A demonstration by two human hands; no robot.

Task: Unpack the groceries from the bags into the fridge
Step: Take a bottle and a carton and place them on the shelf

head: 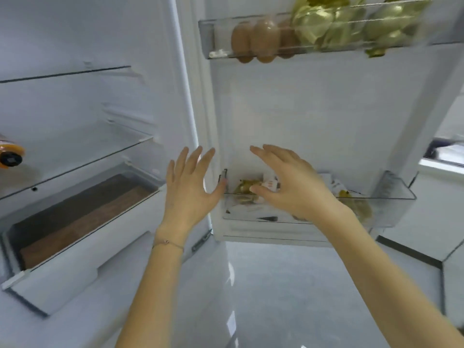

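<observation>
At the open fridge, seen from the head camera: 2 bare arms reach forward toward the inside of the door.

The left hand is open with its fingers spread, holding nothing; its thumb lies at the left end of the lower door bin, and blur hides whether it touches. The right hand is also open and empty, held in front of that bin with its thumb just beside the packets inside. These look like groceries already put away: small wrapped items, some yellow-green, some white, too blurred to name.

Higher up, the upper door bin holds brown eggs beside bagged leafy greens. To the left, the fridge body shows a glass shelf, an orange bottle at the far left edge, and a crisper drawer standing pulled out. No grocery bags are in view.

Risks, as a judgement: the lower bin looks crowded, so pressing or shuffling its packets could crush them or tip 1 over the rim. A hand lifted carelessly could knock the upper bin and jolt the eggs. The door may strike the drawer if swung shut while it is out.
</observation>
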